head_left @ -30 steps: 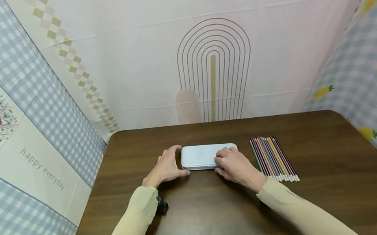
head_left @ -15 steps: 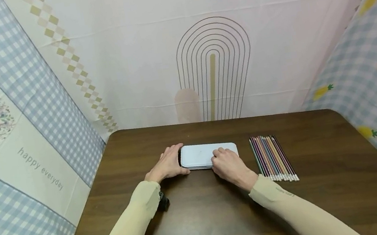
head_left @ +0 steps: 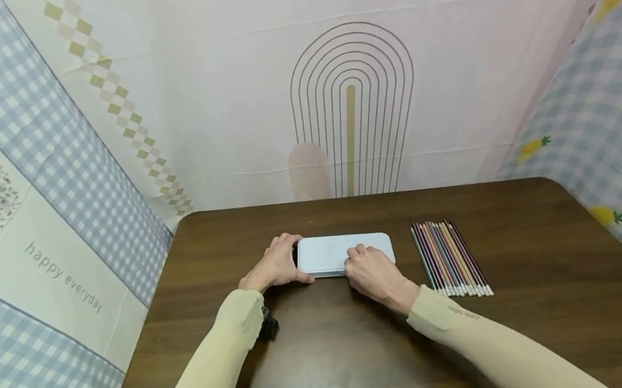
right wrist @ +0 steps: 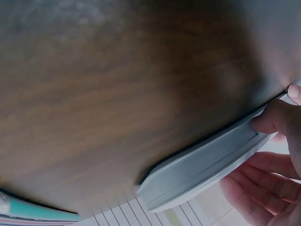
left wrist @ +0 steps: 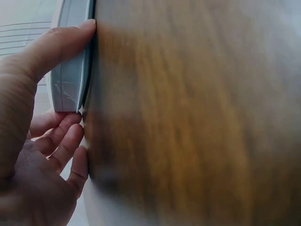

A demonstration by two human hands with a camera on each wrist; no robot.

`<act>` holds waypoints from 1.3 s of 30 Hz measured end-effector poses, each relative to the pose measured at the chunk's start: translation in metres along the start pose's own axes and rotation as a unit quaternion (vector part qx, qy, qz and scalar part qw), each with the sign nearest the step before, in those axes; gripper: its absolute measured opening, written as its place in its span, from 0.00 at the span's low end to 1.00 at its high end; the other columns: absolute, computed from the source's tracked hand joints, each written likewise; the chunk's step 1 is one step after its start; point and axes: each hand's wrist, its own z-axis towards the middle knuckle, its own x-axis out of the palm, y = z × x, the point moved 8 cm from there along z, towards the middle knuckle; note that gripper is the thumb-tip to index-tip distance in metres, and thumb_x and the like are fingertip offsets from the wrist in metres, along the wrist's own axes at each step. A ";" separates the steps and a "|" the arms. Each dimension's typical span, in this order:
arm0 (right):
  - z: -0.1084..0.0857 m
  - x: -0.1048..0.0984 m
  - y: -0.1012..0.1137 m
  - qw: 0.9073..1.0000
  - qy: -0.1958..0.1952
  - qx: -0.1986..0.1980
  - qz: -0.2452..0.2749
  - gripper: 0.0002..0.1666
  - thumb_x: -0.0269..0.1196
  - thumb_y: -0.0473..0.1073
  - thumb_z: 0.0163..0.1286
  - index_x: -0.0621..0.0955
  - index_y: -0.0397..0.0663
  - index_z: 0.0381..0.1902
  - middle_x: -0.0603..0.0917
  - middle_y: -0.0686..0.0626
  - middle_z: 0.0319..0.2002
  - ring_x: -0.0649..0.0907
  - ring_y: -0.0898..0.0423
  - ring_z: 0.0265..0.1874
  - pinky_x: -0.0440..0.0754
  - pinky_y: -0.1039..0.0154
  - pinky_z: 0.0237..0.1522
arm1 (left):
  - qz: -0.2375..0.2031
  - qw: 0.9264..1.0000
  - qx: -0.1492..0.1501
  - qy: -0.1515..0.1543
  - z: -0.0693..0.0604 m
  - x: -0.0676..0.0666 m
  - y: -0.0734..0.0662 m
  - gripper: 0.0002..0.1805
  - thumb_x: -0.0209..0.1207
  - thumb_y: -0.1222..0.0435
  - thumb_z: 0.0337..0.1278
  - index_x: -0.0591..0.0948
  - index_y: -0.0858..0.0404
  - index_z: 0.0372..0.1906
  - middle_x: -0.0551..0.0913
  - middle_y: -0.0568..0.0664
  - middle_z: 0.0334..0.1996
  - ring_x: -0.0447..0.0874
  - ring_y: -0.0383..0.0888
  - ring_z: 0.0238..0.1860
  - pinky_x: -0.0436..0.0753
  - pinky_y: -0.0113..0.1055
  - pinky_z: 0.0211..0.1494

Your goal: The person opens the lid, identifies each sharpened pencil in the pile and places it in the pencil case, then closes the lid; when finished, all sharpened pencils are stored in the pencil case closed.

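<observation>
A flat, pale blue pencil case (head_left: 323,251) with rounded corners lies closed on the brown table (head_left: 324,355). My left hand (head_left: 275,265) holds its left end, the thumb on the near side and the other fingers round the end. In the left wrist view, the thumb touches the case's side wall (left wrist: 66,84). My right hand (head_left: 374,277) is at the near edge, right of the middle, with its fingers bent over the lid. The right wrist view shows that thumb against the front wall (right wrist: 207,157), close to the seam.
To the right of the case lies a row of several colored pencils (head_left: 451,258), their white ends toward me. A patterned cloth (head_left: 225,112) hangs behind the table, with checked cloths at both sides. A small black device (head_left: 268,326) sits at my left wrist.
My right hand has shifted slightly left along the case's near edge, its fingers bending more over the lid. The left hand stays at the left end. The case still looks closed.
</observation>
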 end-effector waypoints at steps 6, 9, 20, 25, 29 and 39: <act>0.001 -0.001 0.001 1.000 0.001 -0.016 -0.014 0.09 0.71 0.36 0.59 0.85 0.43 0.21 0.83 0.47 0.24 0.84 0.50 0.26 0.84 0.58 0.27 | 0.007 1.000 0.004 -0.004 0.001 -0.002 -0.003 0.53 0.85 0.53 0.45 0.73 0.65 0.76 0.78 0.58 0.71 0.72 0.57 0.73 0.73 0.55 0.77; 0.000 0.000 0.002 1.000 0.003 -0.022 -0.015 0.09 0.70 0.36 0.60 0.84 0.43 0.21 0.83 0.47 0.24 0.84 0.50 0.26 0.85 0.58 0.28 | 0.020 1.000 0.006 0.000 0.002 -0.003 -0.005 0.53 0.85 0.52 0.44 0.73 0.65 0.76 0.78 0.58 0.71 0.72 0.56 0.74 0.74 0.56 0.77; 0.004 0.002 0.002 0.999 -0.003 -0.026 -0.030 0.10 0.66 0.33 0.63 0.84 0.43 0.21 0.84 0.47 0.24 0.85 0.51 0.26 0.86 0.58 0.29 | 0.056 0.998 0.022 -0.003 0.003 -0.008 -0.008 0.53 0.83 0.50 0.43 0.74 0.67 0.75 0.79 0.59 0.71 0.75 0.56 0.71 0.76 0.57 0.75; 0.005 0.002 0.000 0.999 -0.007 -0.020 -0.027 0.10 0.67 0.33 0.62 0.84 0.43 0.21 0.84 0.47 0.24 0.85 0.52 0.25 0.86 0.58 0.28 | 0.053 0.998 0.014 0.004 0.004 -0.007 -0.005 0.52 0.83 0.50 0.45 0.74 0.66 0.75 0.78 0.59 0.72 0.74 0.55 0.72 0.75 0.53 0.78; 0.003 0.004 -0.002 1.000 -0.003 -0.012 -0.014 0.09 0.67 0.34 0.62 0.84 0.42 0.22 0.84 0.46 0.25 0.85 0.50 0.27 0.84 0.57 0.29 | 0.042 0.999 0.001 0.003 0.004 -0.005 -0.002 0.53 0.85 0.51 0.44 0.74 0.64 0.75 0.78 0.57 0.72 0.73 0.56 0.74 0.74 0.55 0.78; 0.000 -0.006 -0.018 0.999 -0.032 -0.017 0.004 0.11 0.69 0.41 0.65 0.86 0.45 0.24 0.88 0.47 0.28 0.88 0.48 0.33 0.86 0.50 0.47 | 0.019 1.000 -0.005 0.000 0.003 -0.002 -0.002 0.53 0.86 0.52 0.41 0.74 0.66 0.74 0.79 0.58 0.68 0.73 0.56 0.70 0.75 0.55 0.75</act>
